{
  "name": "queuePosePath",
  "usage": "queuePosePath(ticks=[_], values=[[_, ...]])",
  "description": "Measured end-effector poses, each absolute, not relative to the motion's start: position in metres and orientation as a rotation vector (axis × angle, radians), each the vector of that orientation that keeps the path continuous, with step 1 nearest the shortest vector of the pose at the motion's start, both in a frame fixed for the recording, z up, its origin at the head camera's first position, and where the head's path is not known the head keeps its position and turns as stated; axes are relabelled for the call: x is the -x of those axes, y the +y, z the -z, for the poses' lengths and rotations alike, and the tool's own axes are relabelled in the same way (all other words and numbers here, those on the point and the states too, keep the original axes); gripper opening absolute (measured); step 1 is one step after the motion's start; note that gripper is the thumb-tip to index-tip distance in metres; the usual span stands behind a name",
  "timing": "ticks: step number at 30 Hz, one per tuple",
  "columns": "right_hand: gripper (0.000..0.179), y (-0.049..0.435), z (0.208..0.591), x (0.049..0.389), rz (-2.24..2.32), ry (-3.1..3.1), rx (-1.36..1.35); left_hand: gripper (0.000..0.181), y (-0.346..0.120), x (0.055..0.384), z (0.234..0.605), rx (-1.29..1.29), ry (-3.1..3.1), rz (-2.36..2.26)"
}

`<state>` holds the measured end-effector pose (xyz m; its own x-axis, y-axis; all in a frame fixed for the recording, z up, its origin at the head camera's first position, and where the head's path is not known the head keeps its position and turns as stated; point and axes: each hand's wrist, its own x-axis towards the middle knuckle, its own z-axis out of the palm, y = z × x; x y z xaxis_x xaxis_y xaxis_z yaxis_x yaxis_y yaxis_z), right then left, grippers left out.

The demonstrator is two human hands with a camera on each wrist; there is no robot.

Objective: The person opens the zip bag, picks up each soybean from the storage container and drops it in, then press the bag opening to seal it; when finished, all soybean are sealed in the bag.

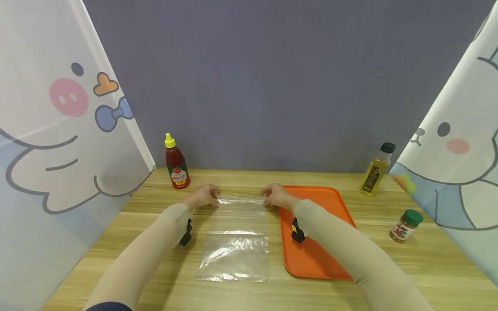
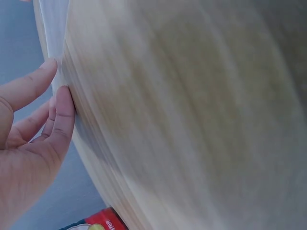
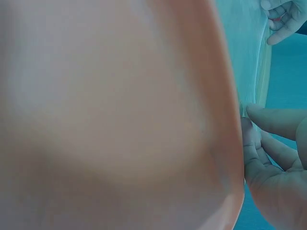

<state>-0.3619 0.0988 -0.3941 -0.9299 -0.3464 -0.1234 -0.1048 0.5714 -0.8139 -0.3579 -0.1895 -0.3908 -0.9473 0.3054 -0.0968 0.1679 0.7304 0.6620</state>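
Note:
A clear plastic zip bag (image 1: 237, 246) lies flat on the wooden table, its zip edge at the far side. At that edge's left corner my left hand (image 1: 205, 195) pinches the film between thumb and fingers; the left wrist view shows the thumb (image 2: 36, 84) on one side of the bag's edge. The opposite corner is pinched by my right hand (image 1: 278, 195), close beside an orange tray (image 1: 288, 259). In the right wrist view, the right thumb and fingers (image 3: 276, 120) meet at the bag's edge, with the tray's rim close by.
A ketchup bottle (image 1: 178, 168) with a yellow cap stands at the back left. To the right are an oil bottle (image 1: 374, 172) and a small green-lidded spice jar (image 1: 404, 226). My right forearm crosses above the tray. A grey wall (image 1: 249, 86) borders the table's back.

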Motion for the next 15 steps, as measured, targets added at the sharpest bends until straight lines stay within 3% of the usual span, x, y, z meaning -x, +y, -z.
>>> queuePosePath(ticks=[15], values=[[0.034,0.0965,0.4022,0.3660,1.393,2.444,0.317,0.025,-0.1904,0.3553,0.3950,-0.317,2.682,-1.163]])
